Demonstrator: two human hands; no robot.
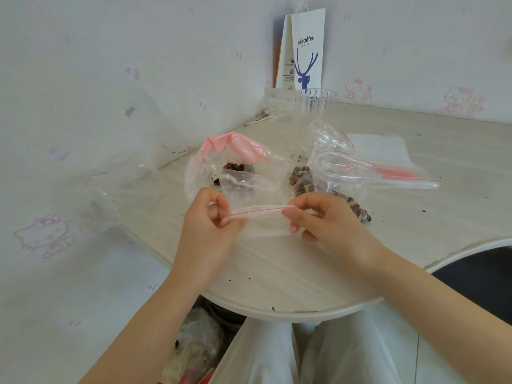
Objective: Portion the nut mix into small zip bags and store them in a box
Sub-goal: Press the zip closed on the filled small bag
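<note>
Clear plastic with a red line along its top: that is the small zip bag (257,212), right between my hands. My left hand (210,220) pinches one end of the top. My right hand (324,217) pinches the other end. The bag looks empty. If I pull too hard, I think the thin top may rip. If my fingers slip, it will not open. A big bag of nuts (304,180) lies just past my right hand, so a bump could spill nuts over the table (277,273).
</note>
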